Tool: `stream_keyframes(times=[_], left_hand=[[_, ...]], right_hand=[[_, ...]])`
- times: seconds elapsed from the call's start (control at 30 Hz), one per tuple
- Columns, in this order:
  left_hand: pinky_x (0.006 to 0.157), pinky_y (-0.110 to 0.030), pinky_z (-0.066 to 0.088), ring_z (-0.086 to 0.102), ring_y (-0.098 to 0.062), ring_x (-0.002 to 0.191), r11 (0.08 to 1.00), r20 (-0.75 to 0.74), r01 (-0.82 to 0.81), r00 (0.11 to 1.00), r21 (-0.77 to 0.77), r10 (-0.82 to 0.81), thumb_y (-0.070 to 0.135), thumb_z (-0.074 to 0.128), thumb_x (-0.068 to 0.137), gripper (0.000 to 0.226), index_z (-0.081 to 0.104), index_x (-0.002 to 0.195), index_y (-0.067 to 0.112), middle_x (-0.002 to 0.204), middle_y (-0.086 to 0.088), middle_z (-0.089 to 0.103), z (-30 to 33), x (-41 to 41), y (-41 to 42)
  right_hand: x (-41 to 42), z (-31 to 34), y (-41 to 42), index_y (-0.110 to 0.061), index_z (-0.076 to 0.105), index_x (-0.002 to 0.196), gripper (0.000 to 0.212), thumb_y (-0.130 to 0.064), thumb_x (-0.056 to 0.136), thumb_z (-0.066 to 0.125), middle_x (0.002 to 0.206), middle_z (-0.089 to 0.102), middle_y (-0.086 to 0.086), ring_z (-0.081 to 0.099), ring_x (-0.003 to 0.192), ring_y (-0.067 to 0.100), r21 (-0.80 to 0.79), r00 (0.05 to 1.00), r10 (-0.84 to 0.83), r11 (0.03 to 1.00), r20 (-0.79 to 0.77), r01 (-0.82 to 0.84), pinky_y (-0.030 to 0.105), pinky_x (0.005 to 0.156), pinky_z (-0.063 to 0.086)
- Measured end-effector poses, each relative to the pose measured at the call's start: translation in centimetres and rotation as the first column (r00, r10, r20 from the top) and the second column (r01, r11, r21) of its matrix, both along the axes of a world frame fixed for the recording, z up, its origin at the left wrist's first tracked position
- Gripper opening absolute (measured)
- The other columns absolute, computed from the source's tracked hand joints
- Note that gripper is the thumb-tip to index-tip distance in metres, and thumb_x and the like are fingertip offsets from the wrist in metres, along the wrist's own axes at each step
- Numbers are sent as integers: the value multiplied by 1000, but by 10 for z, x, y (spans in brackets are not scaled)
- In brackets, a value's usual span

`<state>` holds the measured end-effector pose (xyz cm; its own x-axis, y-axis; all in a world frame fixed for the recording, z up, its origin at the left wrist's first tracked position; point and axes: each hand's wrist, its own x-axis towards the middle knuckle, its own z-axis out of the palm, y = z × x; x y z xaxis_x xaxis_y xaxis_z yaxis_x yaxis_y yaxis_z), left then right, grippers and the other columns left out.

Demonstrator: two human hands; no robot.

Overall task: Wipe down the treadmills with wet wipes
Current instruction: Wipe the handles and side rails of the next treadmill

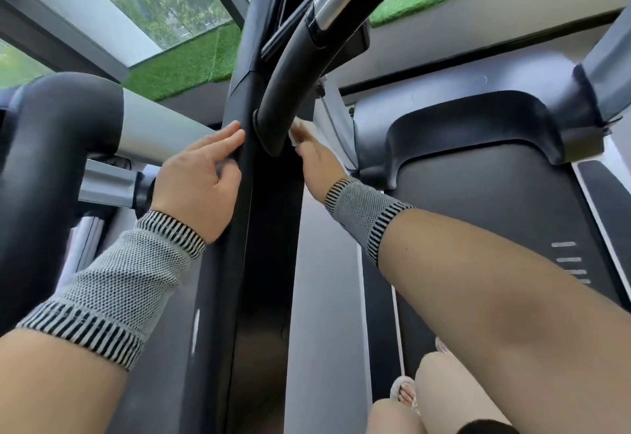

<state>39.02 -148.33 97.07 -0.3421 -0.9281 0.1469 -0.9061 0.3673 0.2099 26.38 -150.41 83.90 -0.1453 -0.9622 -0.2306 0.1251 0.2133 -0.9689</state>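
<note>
A black treadmill upright post (pixel 266 228) runs up the middle of the head view, and a curved black handrail (pixel 290 81) joins it. My left hand (pixel 198 177) rests on the post's left edge, fingers straight against it and thumb on the front face. My right hand (pixel 316 163) reaches behind the post's right side and holds a white wet wipe (pixel 302 129) against the underside of the handrail joint. The fingers of that hand are mostly hidden by the post and the wipe. Both wrists wear grey knitted bands.
The treadmill belt (pixel 495 228) and its black motor cover (pixel 478 119) lie to the right. A second treadmill's thick black and grey handrail (pixel 68 133) fills the left. Green artificial turf (pixel 184 64) and windows are beyond. My knees and a sandalled foot (pixel 406 392) show bottom right.
</note>
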Motion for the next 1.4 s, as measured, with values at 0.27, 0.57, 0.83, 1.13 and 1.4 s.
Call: stream_keyframes(times=[0.27, 0.57, 0.83, 1.13, 1.4], left_hand=[[104, -9, 25, 45, 3, 122, 1000, 15, 19, 1000, 16, -19, 7, 50, 94, 41, 60, 130, 23, 138, 16, 51, 0, 3, -2], [85, 13, 12, 40, 6, 121, 998, 57, 8, 998, 55, -11, 9, 46, 94, 42, 57, 133, 23, 141, 17, 46, 4, -1, 0], [95, 7, 12, 40, 2, 129, 994, 60, 2, 998, 109, -9, 8, 46, 93, 45, 55, 134, 23, 143, 17, 45, 10, -1, -1], [113, -14, 14, 29, -8, 141, 983, 27, 57, 998, 174, -63, 1, 45, 92, 48, 51, 138, 16, 149, 9, 39, 15, 8, 2], [106, -14, 19, 30, -9, 140, 964, -88, -80, 991, 255, 105, 5, 47, 93, 53, 41, 144, 19, 156, 6, 28, 21, 39, 35]], right_hand=[[-4, -15, 3, -18, 50, 136, 46, -41, 100, 35, 139, 52, 3, 46, 129, 19, 152, 976, -65, 988, 209, 33, 38, 114, 30], [22, -10, 59, -17, 48, 138, 46, -33, 99, 28, 141, 48, 9, 45, 129, 24, 193, 985, 7, 980, 173, -41, 43, 111, 33], [34, 26, 104, -24, 31, 147, 46, -17, 101, 28, 154, 28, -5, 30, 139, 16, 130, 989, 150, 980, 10, -150, 15, 100, 17], [44, 41, 105, -24, 22, 150, 59, -18, 96, 42, 154, 29, -7, 35, 137, 15, 288, 982, 185, 942, -26, -170, 16, 101, 25], [41, 93, 95, -19, 65, 112, 27, -15, 88, 55, 94, 68, -1, 61, 85, 12, 130, 948, -33, 988, -317, 78, 17, 79, 48]])
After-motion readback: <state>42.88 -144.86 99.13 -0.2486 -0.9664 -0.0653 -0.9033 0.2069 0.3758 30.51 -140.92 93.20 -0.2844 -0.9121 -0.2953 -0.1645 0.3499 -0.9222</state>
